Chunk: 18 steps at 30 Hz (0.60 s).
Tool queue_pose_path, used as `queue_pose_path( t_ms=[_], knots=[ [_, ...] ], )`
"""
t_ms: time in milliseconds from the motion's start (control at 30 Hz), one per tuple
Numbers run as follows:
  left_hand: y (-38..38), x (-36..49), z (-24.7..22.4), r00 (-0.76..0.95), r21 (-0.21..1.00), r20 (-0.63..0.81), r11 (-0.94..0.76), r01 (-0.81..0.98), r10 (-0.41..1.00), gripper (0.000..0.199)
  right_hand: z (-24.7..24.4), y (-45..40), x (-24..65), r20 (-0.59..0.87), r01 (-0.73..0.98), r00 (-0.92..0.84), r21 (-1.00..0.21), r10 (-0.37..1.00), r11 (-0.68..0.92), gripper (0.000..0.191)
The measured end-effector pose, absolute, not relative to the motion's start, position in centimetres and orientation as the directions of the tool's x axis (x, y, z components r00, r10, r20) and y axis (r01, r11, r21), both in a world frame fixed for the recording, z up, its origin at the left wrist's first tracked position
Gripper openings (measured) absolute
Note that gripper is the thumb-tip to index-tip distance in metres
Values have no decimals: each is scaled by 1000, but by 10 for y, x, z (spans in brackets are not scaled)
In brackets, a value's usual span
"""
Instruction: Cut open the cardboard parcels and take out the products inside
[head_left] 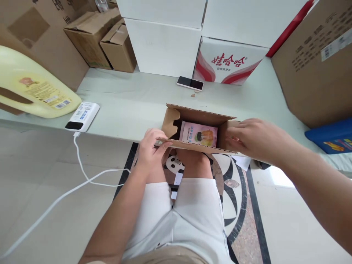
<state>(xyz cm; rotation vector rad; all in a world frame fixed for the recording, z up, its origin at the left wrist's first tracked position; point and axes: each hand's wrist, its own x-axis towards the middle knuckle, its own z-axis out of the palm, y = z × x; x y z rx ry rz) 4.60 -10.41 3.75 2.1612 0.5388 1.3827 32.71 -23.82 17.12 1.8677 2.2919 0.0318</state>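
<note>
Pink packet (198, 134) already lies inside the carton (195, 116) between both hands — left hand (150, 146) pinches the near flap, right hand (254, 137) grips the side flap — flaps not yet folded shut.

A pale table (132, 106) is seen, on which a phone (190, 83), a power bank (83, 116), a yellow jug (33, 90), brown cartons (101, 38), white boxes (165, 47) and an open carton (196, 128) are set.

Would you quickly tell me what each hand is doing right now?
Left hand: closed on the near left edge of the small cardboard box.
Right hand: fingers curled around the box's right end flap.
</note>
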Motion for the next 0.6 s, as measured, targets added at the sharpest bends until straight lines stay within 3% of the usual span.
queue_pose_path(
  t_ms=[67, 133, 233, 300, 400, 600],
  knots=[
    [-104, 45, 36, 430, 644, 677, -764, 45, 597, 22, 177, -226, 311, -213, 973, -172, 114, 962, 199, 24],
    [-103, 44, 35, 467, 665, 645, -745, 46, 605, 29, 179, -208, 294, -250, 961, -258, 28, 933, 274, 23],
    [-101, 44, 35, 499, 662, 628, -747, 61, 597, 35, 172, -175, 274, -262, 905, -425, -138, 866, 403, 32],
    [-100, 45, 35, 504, 648, 630, -758, 81, 592, 34, 163, -154, 268, -302, 881, -472, -184, 828, 435, 39],
    [-98, 49, 33, 492, 627, 622, -764, 152, 609, 34, 147, -133, 268, -359, 864, -500, -153, 788, 479, 38],
    [-94, 57, 27, 466, 558, 654, -796, 235, 596, 30, 131, -129, 286, -301, 776, -608, -26, 735, 630, 34]
  ],
)
